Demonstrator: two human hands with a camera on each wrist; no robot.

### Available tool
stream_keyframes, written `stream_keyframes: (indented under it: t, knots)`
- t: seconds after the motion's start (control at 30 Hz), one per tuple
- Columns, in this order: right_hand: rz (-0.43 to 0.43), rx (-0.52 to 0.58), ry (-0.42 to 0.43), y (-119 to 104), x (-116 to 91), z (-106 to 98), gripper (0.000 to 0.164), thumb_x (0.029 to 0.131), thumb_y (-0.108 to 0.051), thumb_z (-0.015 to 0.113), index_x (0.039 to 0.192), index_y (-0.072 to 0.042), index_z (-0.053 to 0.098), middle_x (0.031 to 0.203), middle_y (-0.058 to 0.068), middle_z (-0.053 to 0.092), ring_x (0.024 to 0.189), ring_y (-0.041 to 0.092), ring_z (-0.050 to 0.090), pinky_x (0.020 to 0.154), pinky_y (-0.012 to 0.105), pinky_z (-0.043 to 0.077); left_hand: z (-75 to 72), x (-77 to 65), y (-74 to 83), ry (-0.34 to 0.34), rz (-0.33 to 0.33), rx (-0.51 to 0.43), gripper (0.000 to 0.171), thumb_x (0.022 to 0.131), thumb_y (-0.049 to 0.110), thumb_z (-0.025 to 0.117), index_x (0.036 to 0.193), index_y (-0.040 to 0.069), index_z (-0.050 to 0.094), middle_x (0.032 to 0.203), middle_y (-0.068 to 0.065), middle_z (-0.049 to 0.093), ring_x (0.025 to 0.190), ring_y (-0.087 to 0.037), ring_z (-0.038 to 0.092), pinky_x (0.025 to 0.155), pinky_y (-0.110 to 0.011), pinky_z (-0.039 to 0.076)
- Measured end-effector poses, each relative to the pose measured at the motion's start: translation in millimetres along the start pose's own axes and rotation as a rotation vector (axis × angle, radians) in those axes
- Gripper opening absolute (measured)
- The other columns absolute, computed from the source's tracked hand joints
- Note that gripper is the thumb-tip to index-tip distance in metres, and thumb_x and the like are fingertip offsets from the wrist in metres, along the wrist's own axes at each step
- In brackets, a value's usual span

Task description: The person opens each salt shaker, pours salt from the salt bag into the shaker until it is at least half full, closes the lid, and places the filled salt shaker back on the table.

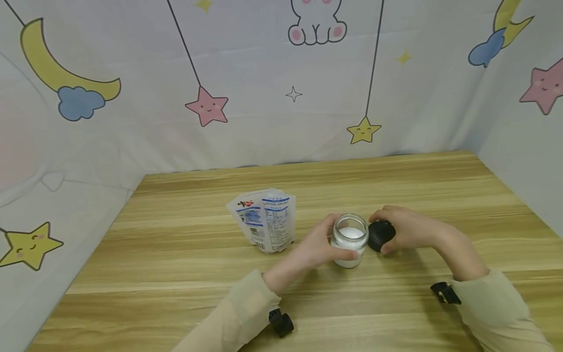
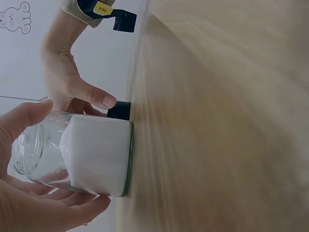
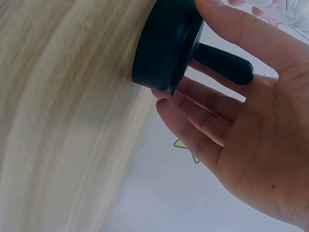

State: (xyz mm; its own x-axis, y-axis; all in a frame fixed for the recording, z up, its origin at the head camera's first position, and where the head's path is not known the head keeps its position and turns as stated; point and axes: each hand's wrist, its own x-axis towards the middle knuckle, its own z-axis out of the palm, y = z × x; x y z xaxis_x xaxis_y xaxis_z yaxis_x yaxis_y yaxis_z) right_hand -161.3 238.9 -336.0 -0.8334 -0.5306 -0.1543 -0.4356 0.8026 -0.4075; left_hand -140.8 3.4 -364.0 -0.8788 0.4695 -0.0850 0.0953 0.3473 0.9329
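Observation:
My left hand (image 1: 316, 248) grips a clear glass jar (image 1: 346, 258), thumb on the near side and fingers round the back. The jar stands upright and uncovered on the wooden table, partly filled with white powder (image 1: 351, 233). Just right of it, my right hand (image 1: 411, 228) holds a round black lid (image 1: 380, 234) between thumb and fingertips. In the right wrist view this lid (image 3: 166, 46) has a short rounded handle (image 3: 224, 63) sticking up towards my palm. Its lower rim is right at the tabletop in the left wrist view.
A white plastic pouch (image 1: 274, 222) with blue print stands upright left of the jar. Behind the wooden table (image 1: 176, 254) hangs a white cloth (image 1: 264, 137) with cartoon stars and moons, which also lines both sides. Each wrist wears a small black camera.

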Motion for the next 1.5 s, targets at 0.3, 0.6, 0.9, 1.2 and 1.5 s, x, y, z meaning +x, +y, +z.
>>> stream_keyframes:
  t: [0.3, 0.6, 0.9, 1.2, 1.5]
  knots:
    - [-0.009, 0.008, -0.006, -1, 1, 1, 0.058, 0.071, -0.023, 0.084, 0.12, -0.005, 0.059, 0.11, 0.008, 0.06, 0.1, 0.023, 0.056, 0.085, 0.042, 0.048, 0.5, 0.8, -0.2, 0.003, -0.012, 0.028, 0.065, 0.072, 0.018, 0.083, 0.129, 0.016, 0.052, 0.123, -0.002, 0.062, 0.119, -0.019, 0.053, 0.103, -0.039, 0.041]
    - [-0.014, -0.008, -0.002, 1, 0, 1, 0.056, 0.071, -0.021, 0.082, 0.12, -0.004, 0.059, 0.111, 0.009, 0.06, 0.102, 0.025, 0.056, 0.085, 0.043, 0.048, -0.5, 0.6, 1.7, -0.013, -0.013, 0.049, 0.065, 0.073, 0.021, 0.083, 0.13, 0.017, 0.052, 0.123, -0.001, 0.062, 0.117, -0.015, 0.054, 0.101, -0.034, 0.041]
    - [0.004, -0.045, 0.052, -6, -7, -7, 0.057, 0.071, -0.025, 0.082, 0.119, -0.003, 0.06, 0.113, 0.013, 0.057, 0.099, 0.025, 0.056, 0.081, 0.041, 0.049, -0.1, 0.3, 0.7, -0.012, -0.012, 0.05, 0.064, 0.073, 0.022, 0.083, 0.129, 0.016, 0.053, 0.119, 0.0, 0.063, 0.111, -0.012, 0.054, 0.098, -0.031, 0.042]
    - [-0.007, -0.061, 0.111, -15, -16, -15, 0.052, 0.071, -0.027, 0.082, 0.114, -0.005, 0.062, 0.109, 0.009, 0.057, 0.097, 0.024, 0.053, 0.077, 0.036, 0.048, -0.5, -0.2, 0.6, -0.014, -0.012, 0.036, 0.064, 0.073, 0.022, 0.082, 0.129, 0.015, 0.053, 0.118, 0.0, 0.063, 0.111, -0.012, 0.055, 0.098, -0.031, 0.042]
    - [-0.04, -0.105, 0.203, -24, -25, -23, 0.054, 0.071, -0.027, 0.082, 0.114, -0.004, 0.059, 0.111, 0.01, 0.06, 0.1, 0.023, 0.056, 0.082, 0.04, 0.048, -0.2, 0.3, -0.9, -0.004, 0.001, 0.049, 0.063, 0.072, 0.022, 0.083, 0.128, 0.015, 0.053, 0.117, 0.001, 0.063, 0.11, -0.012, 0.055, 0.098, -0.031, 0.042]
